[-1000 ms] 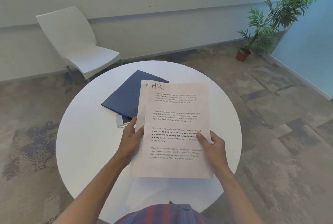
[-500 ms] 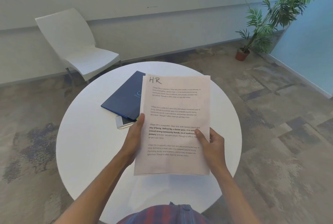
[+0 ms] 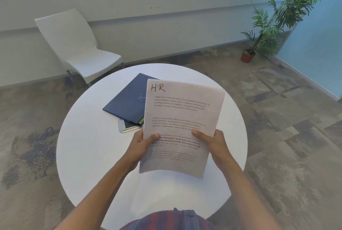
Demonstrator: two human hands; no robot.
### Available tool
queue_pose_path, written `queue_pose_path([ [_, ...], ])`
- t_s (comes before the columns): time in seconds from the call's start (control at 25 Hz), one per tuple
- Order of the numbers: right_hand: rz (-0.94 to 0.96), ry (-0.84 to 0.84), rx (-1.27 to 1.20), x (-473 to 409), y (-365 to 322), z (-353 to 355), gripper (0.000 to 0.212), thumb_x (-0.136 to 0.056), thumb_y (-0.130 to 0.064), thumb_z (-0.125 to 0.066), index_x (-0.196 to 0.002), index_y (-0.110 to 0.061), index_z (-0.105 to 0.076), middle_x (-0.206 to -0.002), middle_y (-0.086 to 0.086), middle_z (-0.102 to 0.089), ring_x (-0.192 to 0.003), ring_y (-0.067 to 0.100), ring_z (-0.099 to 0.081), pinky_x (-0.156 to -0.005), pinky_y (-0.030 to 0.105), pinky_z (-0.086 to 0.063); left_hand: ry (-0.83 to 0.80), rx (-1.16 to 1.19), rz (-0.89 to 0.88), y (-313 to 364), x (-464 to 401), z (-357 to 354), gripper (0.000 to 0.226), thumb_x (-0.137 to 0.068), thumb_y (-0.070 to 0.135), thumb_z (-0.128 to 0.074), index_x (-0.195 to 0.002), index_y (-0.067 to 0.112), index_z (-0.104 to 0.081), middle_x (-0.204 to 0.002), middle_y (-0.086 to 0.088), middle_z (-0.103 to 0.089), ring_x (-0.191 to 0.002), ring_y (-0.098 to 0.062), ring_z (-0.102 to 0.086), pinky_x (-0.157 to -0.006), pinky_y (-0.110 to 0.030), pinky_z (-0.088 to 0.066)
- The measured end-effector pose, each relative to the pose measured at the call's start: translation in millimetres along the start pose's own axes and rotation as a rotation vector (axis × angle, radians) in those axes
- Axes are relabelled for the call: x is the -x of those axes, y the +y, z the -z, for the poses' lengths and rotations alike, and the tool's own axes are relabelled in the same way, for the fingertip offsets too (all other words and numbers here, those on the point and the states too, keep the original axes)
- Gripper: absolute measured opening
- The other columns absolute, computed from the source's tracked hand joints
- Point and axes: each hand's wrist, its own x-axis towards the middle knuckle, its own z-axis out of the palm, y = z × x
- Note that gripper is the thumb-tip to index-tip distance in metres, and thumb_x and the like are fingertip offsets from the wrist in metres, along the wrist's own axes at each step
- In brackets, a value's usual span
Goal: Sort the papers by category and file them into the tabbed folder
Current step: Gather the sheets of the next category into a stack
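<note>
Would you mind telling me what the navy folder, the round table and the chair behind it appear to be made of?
The navy folder looks like matte card or thin plastic, flat with a small printed logo; which one I cannot tell. The round table has a smooth white top, probably laminate. The chair looks like moulded white plastic, one curved shell on thin metal-looking legs.
</note>
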Motion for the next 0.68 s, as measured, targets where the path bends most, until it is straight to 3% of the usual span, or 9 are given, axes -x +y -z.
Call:
queue_pose_path([
  [0.24, 0.082, 0.084, 0.105, 2.4, 21.3, -22.0, 0.008, -0.083, -0.009, -0.077, -0.089, -0.015, -0.076, -0.084, -0.005, -0.078, -0.075, 0.013, -0.073, -0.063, 0.02, -0.056, 0.121, 0.025, -0.035, 0.8, -9.7, 3.7, 0.022, -0.094, 0.016, -0.061, -0.116, 0.019, -0.067, -0.103, 0.004, -0.075, -0.098, -0.028, -0.067, -0.085, -0.043, -0.056],
  [0.4, 0.142, 0.142, 0.107, 4.4, 16.6, -27.4, 0.019, -0.078, -0.012, -0.083, -0.096, -0.011, -0.076, -0.09, 0.003, -0.078, -0.079, 0.016, -0.073, -0.069, 0.028, -0.06, 0.141, -0.001, -0.069, 1.8, -10.8, 6.1, 0.02, -0.088, 0.012, -0.069, -0.105, 0.023, -0.07, -0.097, 0.005, -0.075, -0.095, -0.026, -0.067, -0.08, -0.037, -0.055],
  [0.56, 0.251, 0.158, 0.134, 6.4, 2.7, -27.0, 0.011, -0.079, -0.014, -0.083, -0.085, -0.022, -0.077, -0.079, -0.004, -0.078, -0.073, 0.013, -0.07, -0.066, 0.029, -0.056, 0.106, -0.059, -0.139, 9.3, -9.1, 1.9, 0.022, -0.088, 0.016, -0.07, -0.102, 0.033, -0.071, -0.093, 0.011, -0.076, -0.09, -0.021, -0.067, -0.077, -0.034, -0.056],
  [0.68, 0.295, 0.15, 0.138, 6.7, -4.5, -23.6, 0.008, -0.078, -0.015, -0.083, -0.083, -0.019, -0.078, -0.077, -0.001, -0.077, -0.07, 0.015, -0.07, -0.062, 0.027, -0.056, 0.089, -0.092, -0.197, 16.0, -9.8, 0.6, 0.023, -0.088, 0.02, -0.07, -0.103, 0.038, -0.07, -0.095, 0.012, -0.075, -0.09, -0.02, -0.068, -0.076, -0.036, -0.057],
])
